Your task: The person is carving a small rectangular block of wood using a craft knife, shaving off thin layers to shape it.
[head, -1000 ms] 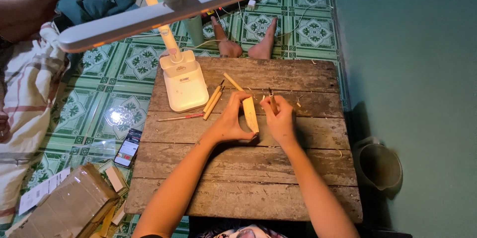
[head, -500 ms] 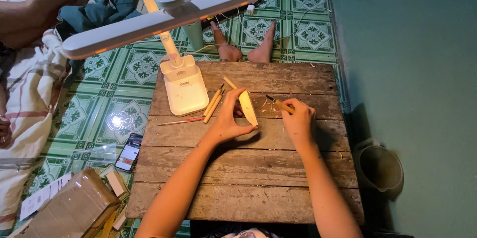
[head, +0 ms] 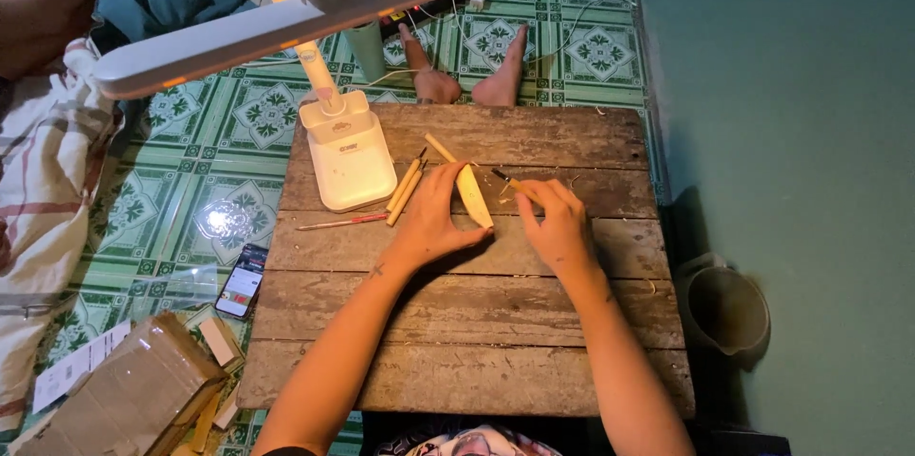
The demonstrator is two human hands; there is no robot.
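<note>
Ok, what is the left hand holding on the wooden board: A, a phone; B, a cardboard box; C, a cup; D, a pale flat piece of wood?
D: the left hand grips a pale wood piece on the board, while the right hand holds a small carving tool.

A brown cardboard box [head: 124, 399] sat at the lower left of the frame, a white paper label [head: 71, 370] beside it. Just above, on the green tiled floor [head: 191, 227], lay a dark phone [head: 241, 282] with its screen lit.
</note>
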